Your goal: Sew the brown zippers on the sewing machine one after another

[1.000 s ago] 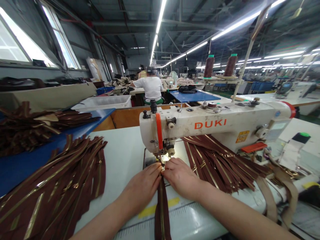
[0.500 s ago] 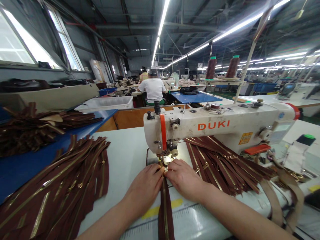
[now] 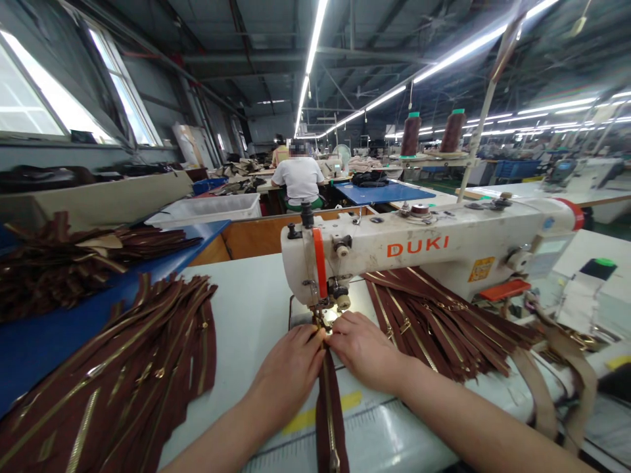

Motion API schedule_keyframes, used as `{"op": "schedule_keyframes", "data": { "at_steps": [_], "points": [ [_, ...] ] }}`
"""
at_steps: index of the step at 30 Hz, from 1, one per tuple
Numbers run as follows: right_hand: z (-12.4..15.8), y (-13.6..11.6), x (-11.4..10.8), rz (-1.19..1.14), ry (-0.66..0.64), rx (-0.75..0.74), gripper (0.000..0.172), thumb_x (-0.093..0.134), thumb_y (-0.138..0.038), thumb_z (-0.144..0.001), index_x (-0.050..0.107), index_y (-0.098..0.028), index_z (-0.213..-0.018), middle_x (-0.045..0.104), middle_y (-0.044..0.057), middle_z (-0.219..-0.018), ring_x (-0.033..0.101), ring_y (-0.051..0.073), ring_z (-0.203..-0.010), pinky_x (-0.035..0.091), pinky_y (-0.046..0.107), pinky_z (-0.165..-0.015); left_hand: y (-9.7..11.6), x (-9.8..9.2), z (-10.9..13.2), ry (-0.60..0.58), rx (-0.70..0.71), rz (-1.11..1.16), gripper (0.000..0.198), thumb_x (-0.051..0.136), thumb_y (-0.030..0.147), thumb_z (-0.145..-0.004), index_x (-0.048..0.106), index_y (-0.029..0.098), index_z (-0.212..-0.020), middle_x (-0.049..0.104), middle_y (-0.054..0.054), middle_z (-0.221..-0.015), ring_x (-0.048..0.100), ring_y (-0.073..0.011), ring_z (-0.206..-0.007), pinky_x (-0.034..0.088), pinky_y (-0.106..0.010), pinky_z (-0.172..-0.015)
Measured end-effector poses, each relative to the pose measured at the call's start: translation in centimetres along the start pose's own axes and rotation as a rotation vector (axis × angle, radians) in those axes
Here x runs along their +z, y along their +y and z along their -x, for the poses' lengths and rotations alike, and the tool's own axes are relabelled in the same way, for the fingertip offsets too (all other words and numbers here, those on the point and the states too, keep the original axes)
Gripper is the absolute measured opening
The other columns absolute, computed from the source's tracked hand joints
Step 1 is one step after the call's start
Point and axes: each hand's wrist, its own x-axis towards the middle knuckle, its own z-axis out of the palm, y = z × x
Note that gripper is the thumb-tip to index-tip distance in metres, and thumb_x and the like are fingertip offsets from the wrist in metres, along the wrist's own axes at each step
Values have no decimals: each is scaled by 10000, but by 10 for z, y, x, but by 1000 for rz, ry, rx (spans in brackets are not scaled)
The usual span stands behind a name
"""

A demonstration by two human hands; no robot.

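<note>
A brown zipper [image 3: 331, 410] with metal teeth runs from the table's front edge up to the needle area of the white sewing machine [image 3: 419, 246]. My left hand [image 3: 294, 358] pinches its far end from the left, fingertips just in front of the presser foot. From the right, my right hand [image 3: 363, 347] is closed on the same end, and the two hands' fingertips almost meet. A zipper pull shows low on the strip. The exact stitching spot is mostly hidden behind my fingers.
A pile of brown zippers [image 3: 172, 341] lies to the left, another bundle of zippers [image 3: 444, 322] under the machine arm. More brown strips [image 3: 89, 263] rest on a blue surface [image 3: 29, 358]. Thread cones [image 3: 411, 135] stand behind; a person in white [image 3: 298, 179] sits ahead.
Both hands keep their hold on the zipper by the needle. More of the strip's lower part, with its pull, has come into view. The camera view has shifted slightly.
</note>
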Motion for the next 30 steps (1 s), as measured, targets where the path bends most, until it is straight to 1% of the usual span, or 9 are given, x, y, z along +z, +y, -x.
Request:
{"op": "schedule_keyframes", "data": {
  "at_steps": [5,9,13,16,18,21,24,27,30],
  "points": [
    [-2,2,-3,6,-36,-11,153,499,-170,-917,632,-157,-991,613,67,-938,493,210,-927,400,331,-840,-3,3,1,26,-19,1,225,453,126,-885,607,145,-1049,650,-100,-1050,611,-237,-985,517,-436,-897],
    [2,-4,-17,10,-97,9,163,500,-199,-917,630,-147,-1000,618,83,-957,505,224,-951,412,353,-863,4,1,14,77,5,-53,279,439,166,-903,586,135,-1139,641,-119,-1147,604,-242,-1057,524,-421,-904],
    [27,-23,-31,-30,-133,78,127,530,-225,-897,630,-158,-937,607,71,-940,503,240,-963,419,374,-880,34,-11,41,178,119,-111,316,394,169,-929,572,140,-1188,622,-112,-1214,573,-237,-1121,510,-399,-929],
    [50,-42,-33,-136,-120,151,102,518,-176,-891,612,-186,-931,584,44,-946,500,219,-945,432,352,-851,58,-17,59,220,241,-95,328,351,122,-936,601,134,-1148,685,-84,-1089,609,-195,-1037,511,-320,-904],
    [60,-53,-31,-214,-74,212,125,494,-140,-893,597,-193,-940,569,40,-973,491,207,-956,432,337,-847,69,-17,66,222,279,-118,332,333,107,-935,618,116,-1104,700,-81,-1054,620,-192,-1006,518,-300,-871],
    [66,-61,-27,-295,-6,278,157,461,-115,-900,586,-197,-945,553,39,-984,480,199,-959,427,335,-851,76,-14,67,188,279,-170,352,301,95,-934,637,104,-1040,696,-96,-1065,620,-214,-1013,515,-338,-867],
    [66,-62,-23,-336,36,301,164,457,-104,-900,588,-198,-929,548,37,-964,476,196,-943,423,337,-846,81,-13,64,191,251,-153,365,288,75,-925,635,97,-1035,696,-106,-1047,621,-223,-1003,511,-360,-868],
    [65,-60,-21,-351,70,318,165,453,-97,-903,590,-188,-892,551,42,-944,476,197,-925,422,338,-837,84,-16,58,206,180,-99,354,305,45,-901,621,86,-1056,691,-115,-1044,627,-227,-981,523,-364,-844],
    [63,-60,-18,-344,89,321,169,452,-95,-908,592,-183,-872,555,45,-921,476,199,-911,425,336,-818,87,-16,52,180,105,-45,350,311,30,-883,632,99,-1002,687,-127,-1019,632,-238,-943,540,-385,-814]
  ]
}}
